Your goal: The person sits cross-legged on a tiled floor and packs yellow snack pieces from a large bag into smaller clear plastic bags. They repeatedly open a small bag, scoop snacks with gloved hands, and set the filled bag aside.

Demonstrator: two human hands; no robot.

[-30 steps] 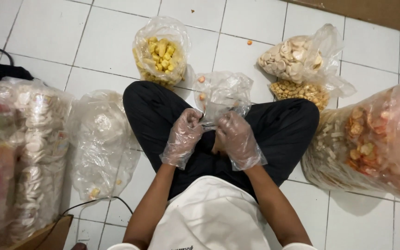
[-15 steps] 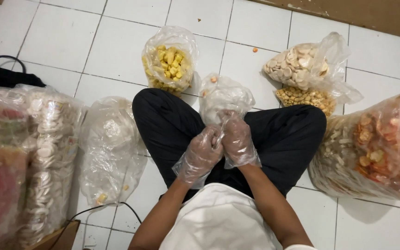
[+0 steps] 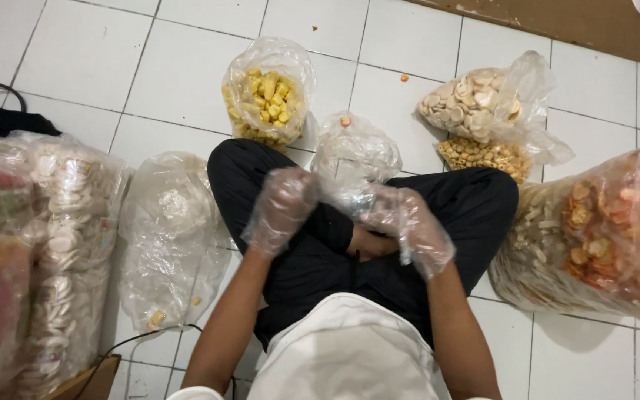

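A small clear bag is being gripped at its neck by both gloved hands, the left hand and right hand, now pulled wider apart than a moment ago; the neck is seemingly being twisted shut. It is being held above the lap, over a white tiled floor crowded with snack bags.

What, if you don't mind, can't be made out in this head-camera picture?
- Left hand and right hand: motion blur and loose plastic gloves hide the finger grip on the small clear bag.
- Big mixed-snack bag: cut off by the right edge.
- Stacked cracker packs: cut off at left.
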